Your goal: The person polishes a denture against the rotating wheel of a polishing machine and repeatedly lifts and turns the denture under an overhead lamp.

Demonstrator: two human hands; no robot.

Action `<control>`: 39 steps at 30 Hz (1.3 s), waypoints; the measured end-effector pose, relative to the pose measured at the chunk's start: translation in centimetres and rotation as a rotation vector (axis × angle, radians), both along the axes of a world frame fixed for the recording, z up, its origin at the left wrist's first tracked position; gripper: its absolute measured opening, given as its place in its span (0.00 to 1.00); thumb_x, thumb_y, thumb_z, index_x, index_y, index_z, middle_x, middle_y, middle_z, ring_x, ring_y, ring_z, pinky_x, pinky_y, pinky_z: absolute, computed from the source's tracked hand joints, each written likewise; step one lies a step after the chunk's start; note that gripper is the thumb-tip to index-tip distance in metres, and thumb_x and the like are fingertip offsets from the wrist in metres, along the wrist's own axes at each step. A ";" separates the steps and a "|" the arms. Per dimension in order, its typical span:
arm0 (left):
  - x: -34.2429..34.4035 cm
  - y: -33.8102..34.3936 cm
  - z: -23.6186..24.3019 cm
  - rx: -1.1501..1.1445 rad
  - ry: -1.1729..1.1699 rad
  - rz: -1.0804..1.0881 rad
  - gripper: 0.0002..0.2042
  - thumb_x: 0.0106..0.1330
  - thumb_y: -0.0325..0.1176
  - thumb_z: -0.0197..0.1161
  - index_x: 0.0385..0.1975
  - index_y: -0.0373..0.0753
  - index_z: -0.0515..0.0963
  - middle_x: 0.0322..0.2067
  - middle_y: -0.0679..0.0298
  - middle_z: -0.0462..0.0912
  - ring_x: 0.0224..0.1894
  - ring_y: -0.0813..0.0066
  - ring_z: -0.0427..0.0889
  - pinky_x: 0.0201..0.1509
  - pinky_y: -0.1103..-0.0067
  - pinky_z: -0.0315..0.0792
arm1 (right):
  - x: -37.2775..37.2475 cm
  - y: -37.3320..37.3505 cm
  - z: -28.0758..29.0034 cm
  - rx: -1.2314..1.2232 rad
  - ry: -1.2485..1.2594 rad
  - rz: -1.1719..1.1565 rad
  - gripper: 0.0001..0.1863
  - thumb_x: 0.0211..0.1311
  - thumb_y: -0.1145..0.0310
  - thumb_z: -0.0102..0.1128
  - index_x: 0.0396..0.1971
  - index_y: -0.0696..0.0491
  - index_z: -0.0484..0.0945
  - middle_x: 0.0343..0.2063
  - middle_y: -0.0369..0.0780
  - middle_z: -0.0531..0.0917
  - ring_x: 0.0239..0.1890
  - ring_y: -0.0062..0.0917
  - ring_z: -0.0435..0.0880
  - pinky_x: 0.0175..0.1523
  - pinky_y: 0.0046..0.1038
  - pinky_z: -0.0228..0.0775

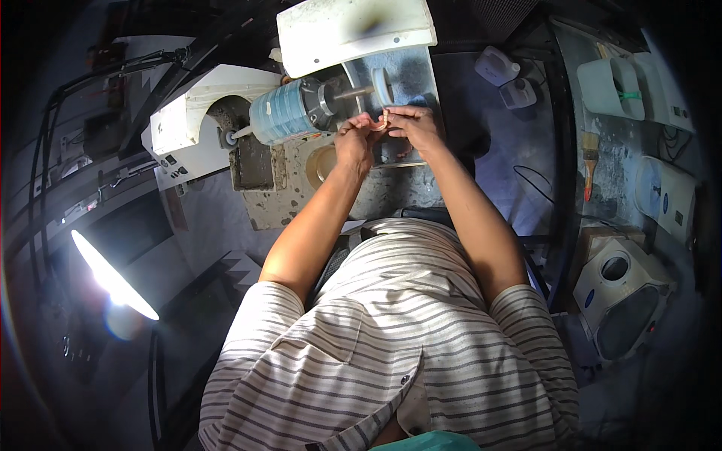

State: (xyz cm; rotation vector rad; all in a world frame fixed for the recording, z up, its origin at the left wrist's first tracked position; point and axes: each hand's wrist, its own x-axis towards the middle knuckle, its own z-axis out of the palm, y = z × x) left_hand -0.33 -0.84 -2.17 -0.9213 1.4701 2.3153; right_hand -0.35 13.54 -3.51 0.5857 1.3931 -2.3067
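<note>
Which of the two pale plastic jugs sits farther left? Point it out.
The upper jug, larger in the picture; the other jug sits lower and farther right.

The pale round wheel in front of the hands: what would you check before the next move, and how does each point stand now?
1. Small curved piece held on both sides: ok, fingers of the left hand and right hand are on it.
2. Wheel turning or stopped: cannot tell from a still.
3. Gap between piece and wheel: cannot tell; they look very close.
4. Striped sleeves away from the wheel: ok, short.
5. Hands gloved: not ok, bare.
6. Brush out of the way: ok, off to the right.
</note>
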 end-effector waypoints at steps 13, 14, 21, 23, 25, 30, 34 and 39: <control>-0.8 1.1 3.7 -1.138 0.798 -0.340 0.09 0.54 0.14 0.52 0.32 0.33 0.74 0.27 0.55 0.75 0.30 0.61 0.78 0.33 0.71 0.71 | -0.4 -0.5 0.4 -0.012 -0.041 -0.028 0.10 0.58 0.75 0.59 0.39 0.60 0.80 0.34 0.39 0.83 0.35 0.23 0.83 0.36 0.23 0.78; -0.8 1.1 4.0 -1.139 0.798 -0.338 0.09 0.54 0.14 0.52 0.32 0.33 0.74 0.27 0.55 0.75 0.30 0.61 0.78 0.33 0.71 0.71 | -0.5 -0.5 0.4 -0.049 -0.047 -0.031 0.09 0.58 0.75 0.58 0.38 0.60 0.80 0.34 0.40 0.83 0.34 0.23 0.83 0.35 0.23 0.78; -0.6 1.1 4.6 -1.200 0.974 -0.434 0.12 0.50 0.13 0.53 0.32 0.35 0.75 0.29 0.54 0.77 0.32 0.53 0.77 0.36 0.70 0.71 | -0.7 -0.7 0.2 -0.086 -0.057 -0.062 0.08 0.60 0.76 0.55 0.36 0.62 0.79 0.31 0.40 0.83 0.30 0.23 0.83 0.32 0.21 0.77; -0.5 0.9 4.5 -1.211 0.982 -0.435 0.11 0.50 0.12 0.54 0.31 0.34 0.75 0.29 0.55 0.78 0.33 0.54 0.78 0.36 0.71 0.72 | -0.6 -0.7 0.3 -0.064 -0.058 -0.081 0.08 0.60 0.76 0.56 0.37 0.62 0.79 0.30 0.40 0.83 0.30 0.23 0.83 0.31 0.21 0.77; -0.6 0.7 3.9 -1.212 0.974 -0.427 0.11 0.50 0.12 0.55 0.31 0.35 0.75 0.30 0.56 0.78 0.33 0.55 0.79 0.36 0.71 0.72 | -0.5 -0.9 0.5 -0.042 -0.058 -0.095 0.08 0.60 0.75 0.56 0.37 0.63 0.79 0.30 0.40 0.83 0.30 0.23 0.83 0.31 0.21 0.77; -0.8 0.9 3.1 -1.195 0.908 -0.417 0.10 0.51 0.13 0.55 0.31 0.34 0.75 0.30 0.56 0.79 0.33 0.57 0.79 0.36 0.73 0.72 | -0.2 -1.0 0.3 0.127 0.067 -0.208 0.10 0.60 0.74 0.57 0.38 0.65 0.78 0.30 0.42 0.83 0.30 0.23 0.84 0.31 0.21 0.77; -0.9 1.4 2.7 -1.105 0.861 -0.332 0.09 0.51 0.13 0.54 0.28 0.35 0.74 0.26 0.53 0.75 0.29 0.50 0.76 0.31 0.68 0.69 | -0.2 -0.7 0.4 0.188 0.135 -0.247 0.11 0.60 0.74 0.58 0.38 0.65 0.78 0.29 0.42 0.83 0.29 0.22 0.83 0.31 0.20 0.78; -0.9 1.8 1.5 -1.056 0.816 -0.267 0.07 0.53 0.13 0.54 0.26 0.34 0.72 0.26 0.54 0.76 0.29 0.55 0.79 0.32 0.71 0.71 | -0.2 -0.4 0.4 0.297 0.263 -0.274 0.11 0.58 0.70 0.60 0.36 0.64 0.80 0.28 0.41 0.83 0.27 0.19 0.82 0.31 0.19 0.76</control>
